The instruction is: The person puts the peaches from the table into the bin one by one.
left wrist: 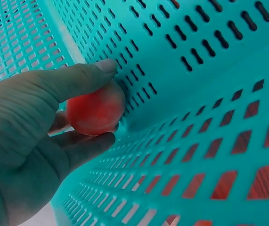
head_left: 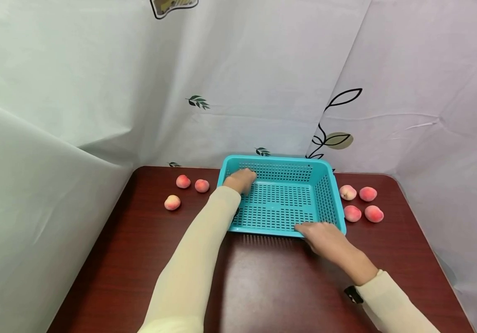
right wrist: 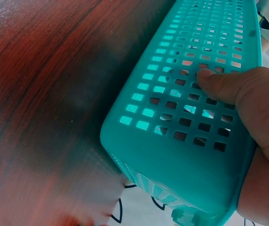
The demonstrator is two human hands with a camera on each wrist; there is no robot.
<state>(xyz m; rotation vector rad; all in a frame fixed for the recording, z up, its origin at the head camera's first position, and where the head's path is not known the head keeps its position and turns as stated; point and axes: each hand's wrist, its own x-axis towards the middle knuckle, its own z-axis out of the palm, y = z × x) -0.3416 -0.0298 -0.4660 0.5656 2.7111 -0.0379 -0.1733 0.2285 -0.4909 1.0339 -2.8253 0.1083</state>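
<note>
A turquoise plastic basket (head_left: pixel 263 232) with slotted walls stands near the far edge of the table. Inside its left end, my left hand (head_left: pixel 241 180) holds a peach (left wrist: pixel 94 110) between thumb and fingers, close to the basket's floor and walls. That peach is hidden behind the hand in the head view. At the front right, my right hand (head_left: pixel 323 238) grips the basket's rim, thumb pressed on the outside of the slotted wall in the right wrist view and fingers over the inside.
Left of the basket lie three peaches (head_left: pixel 183 181) on the dark red wooden table (head_left: pixel 255 286). Several more peaches (head_left: pixel 352 213) sit together just right of it. White patterned sheeting (head_left: pixel 242 83) hangs behind and at both sides of the table.
</note>
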